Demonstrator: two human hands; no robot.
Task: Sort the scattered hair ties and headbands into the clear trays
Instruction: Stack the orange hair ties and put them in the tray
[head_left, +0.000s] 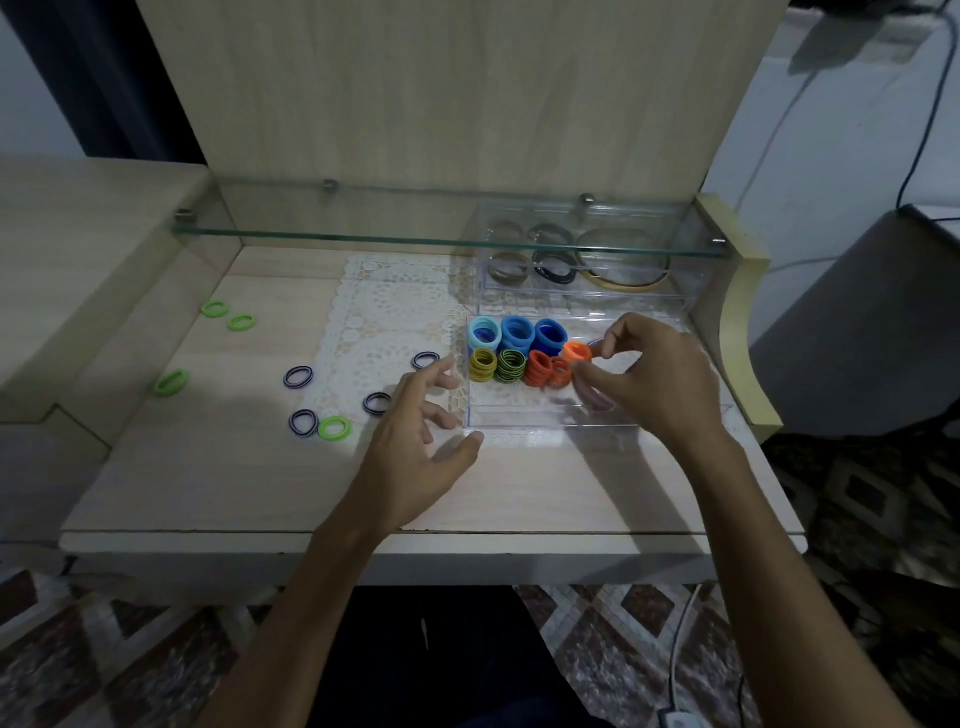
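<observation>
On a pale wood-grain vanity desk (260, 483), seen from the head camera, a white lace mat (384, 322) is spread left of the near clear plastic tray (519, 421), the landmark here. A glass shelf (363, 236) spans the back above the desk, and patterned floor tiles (104, 649) are seen below its front edge.

Inside the near tray, upright rows of hair ties are packed: light blue (483, 332), mid blue (518, 332) and dark blue (549, 332) behind, yellow-green (483, 364), green-black striped (511, 365) and orange (540, 368) in front. Behind this tray, under the shelf, a second clear tray (691, 291) holds dark and tan ties and a thin tan headband (628, 283).

An orange hair tie (577, 352) is pinched by the fingertips of the right hand (644, 379) over the near tray's right part. The left hand (421, 447) is held with fingers spread, empty, at the tray's left edge.

Left of the tray, four dark striped ties (298, 376) and four bright green ties (335, 428) lie scattered on mat and desk.
</observation>
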